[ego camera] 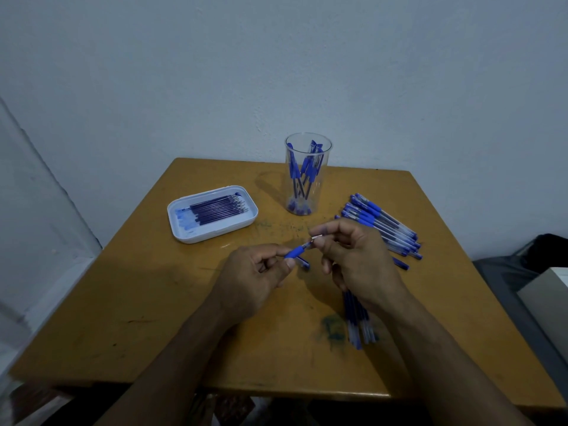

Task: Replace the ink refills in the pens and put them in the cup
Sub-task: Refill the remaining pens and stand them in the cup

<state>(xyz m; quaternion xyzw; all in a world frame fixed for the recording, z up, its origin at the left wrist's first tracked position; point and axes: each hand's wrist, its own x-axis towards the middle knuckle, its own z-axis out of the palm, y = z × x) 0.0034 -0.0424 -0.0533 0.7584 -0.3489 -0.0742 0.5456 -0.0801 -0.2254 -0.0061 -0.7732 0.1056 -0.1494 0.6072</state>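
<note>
My left hand (258, 278) grips a blue pen (296, 251) by its rubber grip, above the table's middle. My right hand (353, 256) pinches the pen's tip end between thumb and finger. A clear cup (308, 142) with several blue pens in it stands at the back of the table. A white tray (184, 233) holding several dark ink refills (216, 207) lies at the back left. A row of blue pens (381, 224) lies at the right. More refills or pen bodies (358, 324) lie under my right wrist, partly hidden.
The wooden table (153, 302) has ink stains near its middle and front. A pen cap or pen end (401, 263) lies beside my right hand. Dark and grey objects (538, 287) sit off the table's right edge. A wall stands close behind.
</note>
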